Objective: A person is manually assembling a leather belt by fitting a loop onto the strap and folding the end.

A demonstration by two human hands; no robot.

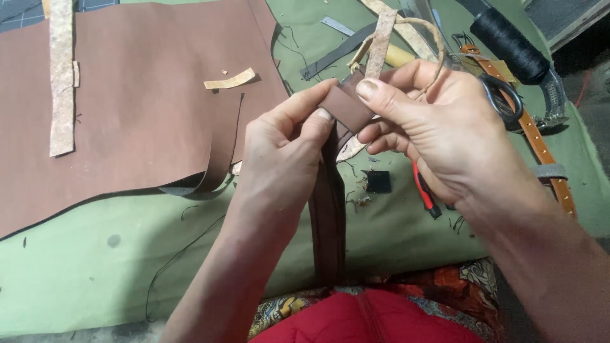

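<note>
Left hand (286, 143): pinches strap (328, 222) fold; strap hangs toward body
Right hand (432, 121): clamps same fold (346, 107), equally near; scissors (502, 98) behind

Counted: 2 hands – left hand (286, 143) at 9 o'clock of centre, right hand (438, 121) at 2. 1 brown strap (328, 216), 1 leather sheet (140, 108), 1 scissors (505, 95), 1 thread spool (508, 41), 1 tan belt (540, 143).

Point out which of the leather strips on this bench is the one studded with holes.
The tan-orange strap at the right edge, running down past the scissors. It alone shows a row of punched holes; the dark brown strip held in both hands and the pale mottled strip are plain.
</note>
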